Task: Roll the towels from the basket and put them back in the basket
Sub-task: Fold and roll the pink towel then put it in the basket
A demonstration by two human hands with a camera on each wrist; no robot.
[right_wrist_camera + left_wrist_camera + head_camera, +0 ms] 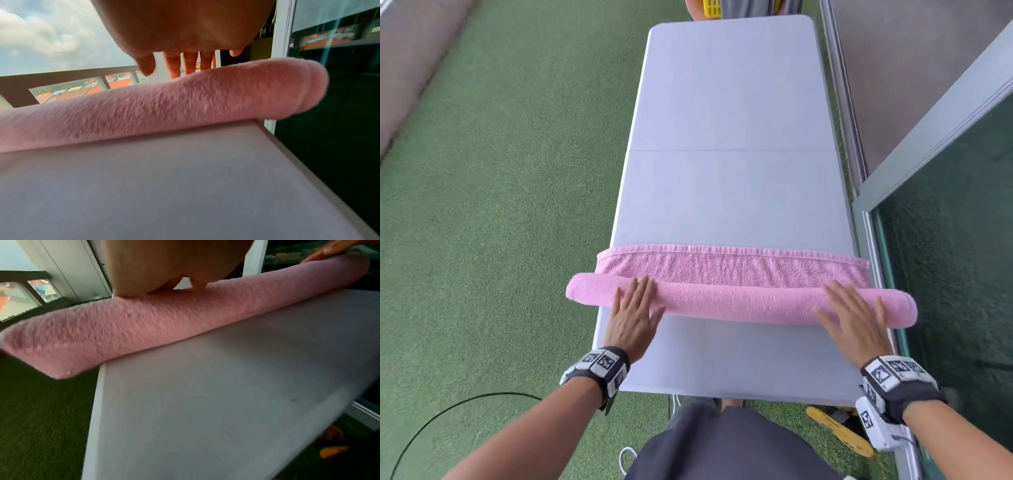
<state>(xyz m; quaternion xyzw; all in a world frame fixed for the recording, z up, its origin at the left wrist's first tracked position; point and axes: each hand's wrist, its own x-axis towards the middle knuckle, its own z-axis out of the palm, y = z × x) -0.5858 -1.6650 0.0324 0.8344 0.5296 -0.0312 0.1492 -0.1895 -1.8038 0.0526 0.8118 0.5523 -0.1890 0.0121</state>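
Nearest the person, just past the near edge of the white folding table (722, 192), both hands lie flat on a pink towel (739, 301) that is mostly rolled into a long tube lying across the table. The left hand (635, 311) rests on the roll close to the table's left edge, fingers straight and held together, palm down, gripping nothing. The right hand (851, 317) rests on the roll close to the table's right edge, fingers spread and straight, likewise pressing rather than grasping. Each wrist wears a black band with black-and-white markers.

Both ends of the roll stick out past the table's sides; the left wrist view shows the left end (51, 352) overhanging the green turf (500, 205), and the right wrist view shows the right end (304, 87) beyond the table's right edge, beside a glass panel.

Just beyond the roll, a short strip of towel still lies flat on the table, its hemmed edge farthest from the person. Farther on, the table top is crossed by a fold seam, and at the table's far end something yellow (711, 7) shows, cut off by the frame.
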